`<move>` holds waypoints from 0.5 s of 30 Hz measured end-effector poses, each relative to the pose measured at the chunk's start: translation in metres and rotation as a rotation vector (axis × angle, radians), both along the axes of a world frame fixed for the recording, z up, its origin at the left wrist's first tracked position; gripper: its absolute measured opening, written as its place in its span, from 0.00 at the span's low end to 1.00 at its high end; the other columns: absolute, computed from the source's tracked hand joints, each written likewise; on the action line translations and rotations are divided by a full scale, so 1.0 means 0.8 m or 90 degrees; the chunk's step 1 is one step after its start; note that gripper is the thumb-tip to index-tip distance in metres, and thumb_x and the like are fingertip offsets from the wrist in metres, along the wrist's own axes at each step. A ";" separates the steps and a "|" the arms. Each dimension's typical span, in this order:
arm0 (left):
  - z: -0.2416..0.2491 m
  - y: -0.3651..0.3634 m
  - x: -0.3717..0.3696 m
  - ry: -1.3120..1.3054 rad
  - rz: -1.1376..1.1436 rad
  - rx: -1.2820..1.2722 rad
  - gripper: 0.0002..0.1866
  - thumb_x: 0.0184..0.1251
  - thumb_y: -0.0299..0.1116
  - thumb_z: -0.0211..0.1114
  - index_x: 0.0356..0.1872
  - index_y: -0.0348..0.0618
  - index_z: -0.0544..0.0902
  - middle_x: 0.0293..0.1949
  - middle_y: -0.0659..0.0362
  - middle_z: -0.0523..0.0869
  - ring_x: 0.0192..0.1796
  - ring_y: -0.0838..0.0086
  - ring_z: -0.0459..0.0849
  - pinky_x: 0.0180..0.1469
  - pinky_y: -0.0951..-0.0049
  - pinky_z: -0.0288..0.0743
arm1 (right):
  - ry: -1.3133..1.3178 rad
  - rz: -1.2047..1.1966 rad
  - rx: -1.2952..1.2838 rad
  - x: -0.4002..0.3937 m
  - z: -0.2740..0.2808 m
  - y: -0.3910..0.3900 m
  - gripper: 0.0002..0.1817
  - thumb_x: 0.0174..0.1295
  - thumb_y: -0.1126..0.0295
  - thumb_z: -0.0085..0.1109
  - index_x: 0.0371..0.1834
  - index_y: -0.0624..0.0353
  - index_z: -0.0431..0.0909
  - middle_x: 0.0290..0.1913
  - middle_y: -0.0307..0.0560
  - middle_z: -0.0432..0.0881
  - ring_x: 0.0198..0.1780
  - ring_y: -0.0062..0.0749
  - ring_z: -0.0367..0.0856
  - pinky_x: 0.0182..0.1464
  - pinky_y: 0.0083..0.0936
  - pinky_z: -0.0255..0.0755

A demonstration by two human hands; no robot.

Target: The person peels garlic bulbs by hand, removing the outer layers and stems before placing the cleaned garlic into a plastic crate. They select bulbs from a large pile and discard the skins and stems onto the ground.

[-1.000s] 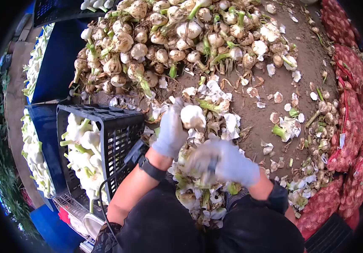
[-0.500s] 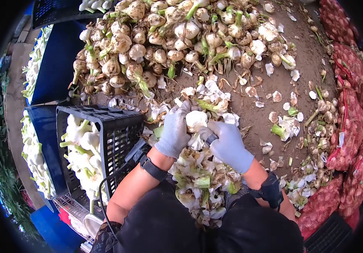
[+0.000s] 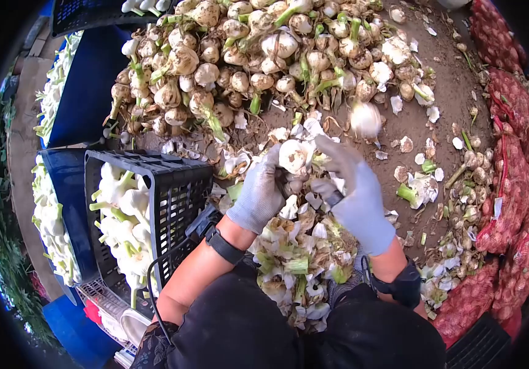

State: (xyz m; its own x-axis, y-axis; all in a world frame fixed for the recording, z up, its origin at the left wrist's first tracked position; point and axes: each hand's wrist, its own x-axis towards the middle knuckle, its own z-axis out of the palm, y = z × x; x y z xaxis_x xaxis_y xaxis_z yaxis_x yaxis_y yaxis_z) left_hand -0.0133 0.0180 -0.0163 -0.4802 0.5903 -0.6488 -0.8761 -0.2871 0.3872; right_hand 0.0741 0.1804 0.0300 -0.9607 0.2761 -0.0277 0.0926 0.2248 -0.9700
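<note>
Bulb (image 3: 293,156) up in the gloved left hand (image 3: 257,195), above the peelings (image 3: 298,264). Left fingers clamped on it, along its side and underside; pale face uppermost. Right hand (image 3: 358,200) just beside, fingers apart, thumb spread from the rest. Small dark piece (image 3: 333,197) by that thumb; worn or gripped, cannot tell. Whether right fingertips touch the bulb: also unclear.

Handling, as judged: light, rounded, firm in the body. Outer skin looks papery, liable to slide or tear loose under grip; cloves would likely bruise if squeezed hard. Best hold: round the widest part, snug, not crushing. Stem a second choice, stiff-looking on bulbs in the crate (image 3: 154,221); on this one it is hidden.
</note>
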 end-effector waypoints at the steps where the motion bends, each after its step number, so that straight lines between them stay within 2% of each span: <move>1: 0.004 0.000 0.001 0.006 -0.011 0.035 0.18 0.78 0.47 0.51 0.52 0.44 0.78 0.41 0.62 0.85 0.37 0.75 0.86 0.29 0.82 0.77 | 0.064 0.024 0.323 -0.007 0.006 -0.003 0.24 0.56 0.74 0.66 0.58 0.57 0.74 0.53 0.48 0.80 0.44 0.39 0.84 0.45 0.31 0.79; 2: 0.014 0.005 0.008 0.106 -0.034 -0.026 0.17 0.78 0.45 0.50 0.54 0.45 0.76 0.44 0.61 0.85 0.38 0.74 0.87 0.28 0.81 0.77 | 0.083 -0.007 0.296 -0.010 0.007 -0.010 0.21 0.52 0.74 0.68 0.52 0.54 0.77 0.49 0.48 0.81 0.45 0.46 0.83 0.47 0.35 0.78; 3: 0.012 0.005 0.008 0.105 -0.036 -0.025 0.17 0.78 0.45 0.50 0.54 0.45 0.76 0.44 0.61 0.85 0.38 0.74 0.87 0.28 0.81 0.77 | 0.082 -0.009 0.296 -0.007 -0.001 -0.008 0.21 0.52 0.74 0.68 0.52 0.54 0.77 0.49 0.48 0.81 0.45 0.46 0.83 0.47 0.35 0.78; 5: 0.012 0.006 0.007 0.018 -0.115 -0.009 0.16 0.76 0.40 0.48 0.56 0.45 0.75 0.43 0.61 0.84 0.38 0.73 0.87 0.29 0.80 0.77 | 0.139 0.011 0.257 -0.004 -0.016 -0.006 0.15 0.52 0.74 0.68 0.43 0.56 0.78 0.45 0.45 0.83 0.44 0.44 0.83 0.45 0.34 0.78; 6: 0.015 0.007 0.009 0.024 -0.091 0.001 0.16 0.74 0.36 0.45 0.56 0.43 0.74 0.43 0.60 0.84 0.38 0.71 0.87 0.30 0.78 0.79 | 0.116 0.008 0.231 -0.001 -0.015 -0.008 0.10 0.53 0.75 0.67 0.36 0.56 0.77 0.39 0.46 0.84 0.42 0.46 0.83 0.44 0.34 0.78; 7: 0.013 0.005 0.011 0.021 -0.094 0.002 0.16 0.74 0.36 0.45 0.56 0.43 0.74 0.43 0.60 0.84 0.38 0.71 0.87 0.30 0.78 0.79 | 0.113 0.006 0.231 0.004 -0.013 -0.010 0.10 0.53 0.75 0.67 0.36 0.56 0.77 0.39 0.46 0.84 0.42 0.46 0.83 0.44 0.34 0.78; 9: 0.007 -0.004 0.013 0.106 -0.163 -0.030 0.16 0.72 0.33 0.44 0.54 0.42 0.74 0.43 0.57 0.85 0.37 0.71 0.87 0.31 0.77 0.80 | 0.015 0.027 0.239 0.009 -0.011 -0.011 0.07 0.56 0.75 0.65 0.34 0.58 0.77 0.37 0.48 0.84 0.37 0.38 0.83 0.40 0.31 0.78; 10: 0.012 -0.007 0.012 0.139 -0.169 0.022 0.15 0.70 0.28 0.46 0.53 0.40 0.74 0.40 0.54 0.85 0.34 0.71 0.87 0.29 0.78 0.80 | 0.015 0.027 0.239 0.008 -0.015 -0.012 0.07 0.56 0.75 0.65 0.34 0.58 0.77 0.37 0.48 0.84 0.37 0.38 0.83 0.40 0.31 0.78; 12: 0.017 0.000 0.018 0.120 -0.161 0.003 0.15 0.68 0.26 0.46 0.52 0.39 0.74 0.39 0.53 0.86 0.32 0.71 0.87 0.27 0.79 0.80 | -0.082 -0.143 -0.229 0.006 -0.028 -0.015 0.04 0.60 0.76 0.62 0.33 0.61 0.76 0.33 0.48 0.84 0.33 0.27 0.82 0.36 0.28 0.76; 13: 0.018 0.004 0.021 0.103 -0.153 -0.015 0.15 0.67 0.23 0.46 0.52 0.37 0.74 0.37 0.52 0.86 0.30 0.70 0.87 0.25 0.79 0.79 | -0.082 -0.145 -0.228 0.005 -0.029 -0.014 0.04 0.60 0.76 0.62 0.33 0.61 0.76 0.33 0.48 0.84 0.33 0.27 0.82 0.36 0.28 0.76; 14: 0.015 0.006 0.017 0.098 -0.166 -0.025 0.16 0.71 0.23 0.44 0.57 0.38 0.71 0.36 0.51 0.85 0.30 0.71 0.86 0.25 0.78 0.79 | -0.136 -0.163 -0.177 0.003 -0.030 -0.013 0.04 0.60 0.76 0.62 0.32 0.63 0.76 0.31 0.47 0.83 0.33 0.23 0.81 0.35 0.26 0.75; 15: 0.017 0.007 0.016 0.100 -0.167 -0.023 0.16 0.71 0.23 0.44 0.57 0.38 0.71 0.36 0.51 0.85 0.30 0.71 0.86 0.25 0.78 0.79 | -0.189 -0.180 -0.126 0.001 -0.030 -0.011 0.04 0.61 0.76 0.61 0.32 0.64 0.76 0.30 0.46 0.83 0.33 0.20 0.80 0.33 0.25 0.75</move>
